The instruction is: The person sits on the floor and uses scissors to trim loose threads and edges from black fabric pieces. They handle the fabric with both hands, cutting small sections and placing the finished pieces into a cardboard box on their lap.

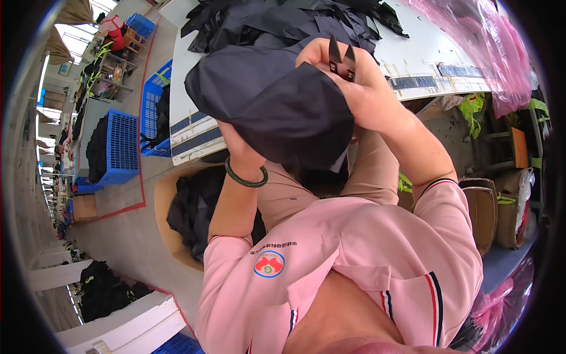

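Note:
A piece of black fabric [265,100] is held up over my lap, in front of the table edge. My right hand [368,88] is closed at the cloth's right side, gripping it. Tucked in that same hand is a pair of dark thread snips [342,59], its two pointed blades sticking up between the fingers. My left hand [239,144] holds the cloth from below on the left; its fingers are hidden under the fabric. A dark green bangle [246,180] circles that wrist.
Black cut pieces lie heaped [259,26] on the white table [413,53]. Pink plastic film [477,41] hangs at the right. A cardboard box [168,194] with black cloth stands by my left leg. Blue crates [121,147] stand further left, and cartons [480,215] at the right.

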`<state>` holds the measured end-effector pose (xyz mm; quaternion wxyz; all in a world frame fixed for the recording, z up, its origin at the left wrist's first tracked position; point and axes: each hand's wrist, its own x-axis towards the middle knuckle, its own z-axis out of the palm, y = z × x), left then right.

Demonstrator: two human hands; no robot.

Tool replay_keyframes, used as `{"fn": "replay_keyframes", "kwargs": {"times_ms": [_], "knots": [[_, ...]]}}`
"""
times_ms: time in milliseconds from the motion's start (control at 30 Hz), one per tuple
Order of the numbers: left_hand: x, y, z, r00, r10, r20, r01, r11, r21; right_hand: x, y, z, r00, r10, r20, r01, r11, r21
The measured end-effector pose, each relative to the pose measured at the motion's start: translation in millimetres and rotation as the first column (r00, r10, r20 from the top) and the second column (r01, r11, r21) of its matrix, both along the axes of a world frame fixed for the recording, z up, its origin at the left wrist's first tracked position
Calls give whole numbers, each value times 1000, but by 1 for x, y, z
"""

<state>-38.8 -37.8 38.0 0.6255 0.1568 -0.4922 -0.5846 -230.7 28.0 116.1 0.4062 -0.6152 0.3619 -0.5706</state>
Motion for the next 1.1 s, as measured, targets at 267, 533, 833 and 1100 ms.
{"fn": "replay_keyframes", "kwargs": {"times_ms": [267,533,833,1100], "knots": [[10,17,43,874,285,393,61,738,-672,6,14,-65,793,59,606,-353,856,379],[42,7,-50,939,-315,-139,305,577,758,0,26,-128,826,-149,544,-273,739,616],[41,26,-89,901,-321,-291,404,379,833,13,40,-160,982,-136,131,7,719,695],[44,33,-89,888,-291,-355,451,406,795,17,35,-161,969,-231,87,141,806,575]]}}
